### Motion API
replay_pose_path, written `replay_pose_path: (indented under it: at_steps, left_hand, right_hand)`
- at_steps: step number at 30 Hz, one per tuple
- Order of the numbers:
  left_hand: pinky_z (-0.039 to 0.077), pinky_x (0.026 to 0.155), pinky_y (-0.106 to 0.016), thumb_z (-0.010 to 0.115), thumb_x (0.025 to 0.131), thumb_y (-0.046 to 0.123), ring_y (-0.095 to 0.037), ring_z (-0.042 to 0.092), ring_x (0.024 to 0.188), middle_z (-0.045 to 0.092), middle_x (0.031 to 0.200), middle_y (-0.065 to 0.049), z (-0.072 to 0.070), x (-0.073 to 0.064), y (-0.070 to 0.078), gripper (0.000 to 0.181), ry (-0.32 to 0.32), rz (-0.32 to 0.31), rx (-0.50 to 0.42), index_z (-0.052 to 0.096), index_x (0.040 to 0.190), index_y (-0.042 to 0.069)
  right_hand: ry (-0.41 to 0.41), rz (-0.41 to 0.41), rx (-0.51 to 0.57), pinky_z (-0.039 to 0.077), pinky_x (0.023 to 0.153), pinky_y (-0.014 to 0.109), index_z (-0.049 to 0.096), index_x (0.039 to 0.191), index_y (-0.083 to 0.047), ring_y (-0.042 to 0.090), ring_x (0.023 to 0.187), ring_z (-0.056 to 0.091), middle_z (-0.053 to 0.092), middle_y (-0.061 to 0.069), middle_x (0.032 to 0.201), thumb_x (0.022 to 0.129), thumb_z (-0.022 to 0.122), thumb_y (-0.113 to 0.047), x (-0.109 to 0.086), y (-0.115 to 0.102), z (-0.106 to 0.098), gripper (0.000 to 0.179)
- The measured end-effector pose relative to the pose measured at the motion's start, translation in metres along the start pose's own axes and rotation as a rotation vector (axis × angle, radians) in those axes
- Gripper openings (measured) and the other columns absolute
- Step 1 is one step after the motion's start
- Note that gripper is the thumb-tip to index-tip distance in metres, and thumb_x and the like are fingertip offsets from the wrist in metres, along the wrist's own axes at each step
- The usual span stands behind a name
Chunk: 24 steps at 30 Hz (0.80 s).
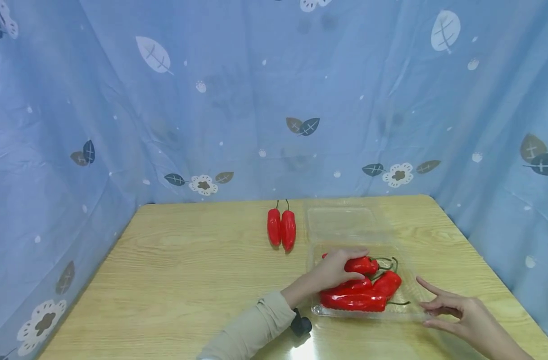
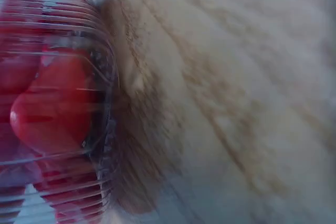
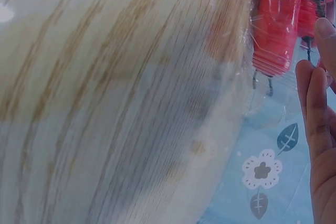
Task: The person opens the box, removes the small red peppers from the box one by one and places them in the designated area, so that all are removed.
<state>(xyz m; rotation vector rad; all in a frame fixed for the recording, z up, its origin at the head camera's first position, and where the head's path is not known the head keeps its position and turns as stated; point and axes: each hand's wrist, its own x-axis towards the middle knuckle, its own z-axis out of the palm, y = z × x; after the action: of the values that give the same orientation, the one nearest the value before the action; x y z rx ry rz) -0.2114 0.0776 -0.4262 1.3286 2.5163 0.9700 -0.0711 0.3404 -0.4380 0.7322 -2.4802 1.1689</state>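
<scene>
In the head view, my left hand point(image 1: 337, 270) reaches into a clear plastic clamshell box point(image 1: 411, 310), thumb and fingers around a red pepper point(image 1: 363, 265) with a green stem. More shiny red peppers point(image 1: 352, 300) lie under and beside it, their stems pointing right. At the box's front right corner, my right hand point(image 1: 458, 312) pinches the rim between thumb and fingers, the index finger stretched out. Through the ribbed side wall in the left wrist view, a red pepper point(image 2: 55, 100) shows close up. The right wrist view catches the right hand's fingers point(image 3: 317, 114) beside the box.
The box's open lid point(image 1: 341, 222) lies flat behind it. Left of the lid, two red peppers point(image 1: 288, 230) lie side by side on the wood-grain table point(image 1: 188, 275). A blue patterned curtain point(image 1: 255, 100) encloses the back and sides. A small black device point(image 1: 301, 325) sits under the left wrist.
</scene>
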Motion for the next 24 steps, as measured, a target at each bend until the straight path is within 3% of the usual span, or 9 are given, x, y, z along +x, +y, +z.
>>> replay_pose_path:
  at_steps: [4, 7, 10, 13, 17, 21, 24]
  left_hand:
    - [0.039, 0.093, -0.009, 0.075, 0.083, 0.018, -0.003, 0.055, 0.115, 0.06, 0.13, 0.001, 0.003, 0.0049, 0.0036, 0.06, -0.006, 0.022, 0.073, 0.053, 0.138, 0.01]
    - [0.041, 0.091, -0.009, 0.074, 0.085, 0.016, -0.002, 0.057, 0.109, 0.063, 0.125, 0.001, 0.0026, 0.0063, 0.0054, 0.06, 0.028, 0.021, 0.096, 0.05, 0.139, 0.008]
    - [0.044, 0.085, -0.009, 0.071, 0.088, 0.016, -0.001, 0.058, 0.099, 0.064, 0.117, 0.002, 0.0001, 0.0062, 0.0069, 0.053, 0.078, -0.005, 0.046, 0.048, 0.136, 0.011]
    - [0.046, 0.076, -0.008, 0.069, 0.089, 0.017, -0.001, 0.057, 0.09, 0.063, 0.108, 0.003, -0.0032, 0.0052, 0.0065, 0.044, 0.136, -0.023, -0.042, 0.046, 0.128, 0.015]
    - [0.046, 0.068, -0.007, 0.065, 0.091, 0.017, -0.001, 0.054, 0.085, 0.06, 0.104, 0.003, -0.0062, 0.0044, 0.0055, 0.042, 0.189, -0.023, -0.116, 0.046, 0.129, 0.015]
    - [0.047, 0.062, -0.009, 0.061, 0.093, 0.019, -0.001, 0.053, 0.079, 0.058, 0.101, 0.003, -0.0058, 0.0053, 0.0052, 0.042, 0.198, -0.046, -0.159, 0.044, 0.131, 0.013]
    - [0.047, 0.065, -0.009, 0.067, 0.09, 0.024, -0.001, 0.054, 0.082, 0.059, 0.103, 0.003, -0.0054, 0.0061, 0.0055, 0.045, 0.182, -0.051, -0.158, 0.045, 0.128, 0.014]
  right_hand:
    - [0.024, -0.005, -0.066, 0.046, 0.058, 0.006, 0.073, 0.087, -0.012, -0.01, 0.089, 0.062, 0.047, -0.021, 0.138, 0.056, 0.083, 0.009, -0.0013, -0.0023, -0.0019, 0.038]
    - [0.026, 0.003, -0.092, 0.042, 0.051, 0.009, 0.073, 0.087, -0.013, -0.012, 0.088, 0.062, 0.047, -0.022, 0.138, 0.057, 0.084, 0.006, -0.0004, -0.0043, -0.0018, 0.037]
    - [0.029, 0.022, -0.1, 0.039, 0.047, 0.011, 0.074, 0.09, -0.011, -0.013, 0.087, 0.061, 0.048, -0.023, 0.136, 0.057, 0.085, 0.003, 0.0014, -0.0051, -0.0013, 0.038]
    - [0.031, 0.031, -0.111, 0.043, 0.052, 0.01, 0.074, 0.095, -0.009, -0.012, 0.086, 0.062, 0.049, -0.023, 0.134, 0.057, 0.086, 0.002, 0.003, -0.005, -0.0011, 0.041]
    - [0.027, 0.036, -0.108, 0.047, 0.058, 0.009, 0.074, 0.092, -0.01, -0.011, 0.086, 0.062, 0.049, -0.023, 0.135, 0.057, 0.085, 0.002, 0.0022, -0.0048, -0.0018, 0.038]
    - [0.031, 0.025, -0.113, 0.046, 0.058, 0.008, 0.074, 0.089, -0.011, -0.011, 0.086, 0.062, 0.048, -0.022, 0.136, 0.056, 0.086, 0.003, 0.0013, -0.005, -0.0011, 0.038]
    - [0.035, 0.012, -0.115, 0.044, 0.055, 0.008, 0.074, 0.089, -0.011, -0.012, 0.087, 0.062, 0.048, -0.022, 0.136, 0.055, 0.086, 0.003, 0.0015, -0.005, -0.0007, 0.038]
